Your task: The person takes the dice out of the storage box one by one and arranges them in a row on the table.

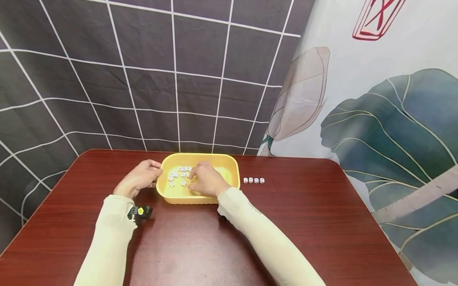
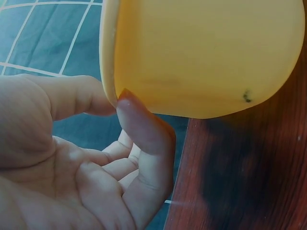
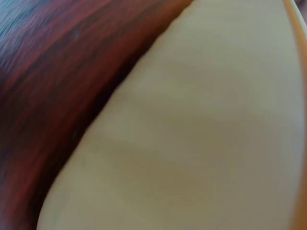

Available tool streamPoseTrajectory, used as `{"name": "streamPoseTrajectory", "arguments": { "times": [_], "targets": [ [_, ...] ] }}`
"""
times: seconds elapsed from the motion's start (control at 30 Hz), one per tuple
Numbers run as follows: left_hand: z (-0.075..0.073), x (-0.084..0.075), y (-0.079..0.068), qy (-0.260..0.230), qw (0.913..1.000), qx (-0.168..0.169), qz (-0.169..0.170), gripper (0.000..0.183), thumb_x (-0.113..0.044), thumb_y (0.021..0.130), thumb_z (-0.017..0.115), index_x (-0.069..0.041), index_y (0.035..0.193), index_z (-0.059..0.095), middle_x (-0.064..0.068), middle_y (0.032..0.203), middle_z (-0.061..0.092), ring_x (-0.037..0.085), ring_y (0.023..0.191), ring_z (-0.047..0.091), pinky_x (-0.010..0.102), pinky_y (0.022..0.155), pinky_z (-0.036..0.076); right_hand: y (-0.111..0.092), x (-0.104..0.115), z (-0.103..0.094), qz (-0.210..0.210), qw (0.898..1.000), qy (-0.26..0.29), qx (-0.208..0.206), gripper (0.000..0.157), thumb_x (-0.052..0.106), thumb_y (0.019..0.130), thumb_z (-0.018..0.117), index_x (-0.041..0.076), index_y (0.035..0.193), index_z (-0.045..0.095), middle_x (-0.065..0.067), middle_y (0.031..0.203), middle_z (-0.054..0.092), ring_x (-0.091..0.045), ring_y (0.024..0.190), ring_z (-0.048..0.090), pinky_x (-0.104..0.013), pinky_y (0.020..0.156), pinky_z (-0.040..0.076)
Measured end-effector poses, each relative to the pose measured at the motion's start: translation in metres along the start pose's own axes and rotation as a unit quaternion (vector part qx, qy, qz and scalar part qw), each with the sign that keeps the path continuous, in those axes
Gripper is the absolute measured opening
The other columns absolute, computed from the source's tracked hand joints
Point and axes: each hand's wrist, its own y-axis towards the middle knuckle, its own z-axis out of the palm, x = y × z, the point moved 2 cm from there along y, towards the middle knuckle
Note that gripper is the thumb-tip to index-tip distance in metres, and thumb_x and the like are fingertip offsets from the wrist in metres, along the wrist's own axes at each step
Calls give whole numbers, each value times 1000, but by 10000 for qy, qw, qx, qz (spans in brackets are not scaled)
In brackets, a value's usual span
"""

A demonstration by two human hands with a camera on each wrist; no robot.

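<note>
A yellow plastic tray (image 1: 198, 200) stands on the table with several white dice (image 1: 171, 184) in its left half. My left hand (image 1: 141, 177) holds the tray's left end. In the left wrist view, the thumb and a finger of that hand (image 2: 139, 139) pinch the tray's rim (image 2: 109, 52). Inside the tray, my right hand (image 1: 207, 178) reaches down beside the dice, thumb and forefinger apart. One die (image 1: 184, 183) lies just left of its thumb. The right wrist view is filled mostly by the tray's pale outer wall (image 3: 192, 124), with that hand out of sight.
Several dice (image 1: 253, 180) stand in a short row on the dark red wooden table (image 1: 304, 222), right of the tray. Behind the table hangs a dark gridded cloth (image 1: 146, 87). A leaf-patterned cloth (image 1: 400, 131) hangs at the right.
</note>
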Motion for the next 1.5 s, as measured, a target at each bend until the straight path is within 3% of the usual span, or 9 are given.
{"name": "streamPoseTrajectory", "arguments": {
  "times": [0.27,0.97,1.5],
  "targets": [
    [0,0,0,13,10000,4,23,40,-10,104,46,13,136,36,17,112,57,10,81,61,24,69,58,10,8,12,71,9996,-284,10,20,24,83,80,12,98,79,-3,103,68,-19,105,55,-26,93,49],
    [1,-1,1,60,10000,-34,18,42,-9,103,46,14,137,36,21,117,57,10,82,61,24,70,59,14,11,18,150,9982,-576,18,13,25,84,80,14,91,79,-1,100,67,-17,101,55,-23,88,50],
    [0,-1,0,-95,9999,60,95,40,-8,103,45,14,135,36,15,109,57,9,80,60,24,69,58,0,2,-12,-41,9999,116,-68,13,17,81,80,12,93,78,-3,103,62,-19,105,54,-27,93,50]
  ]
}}
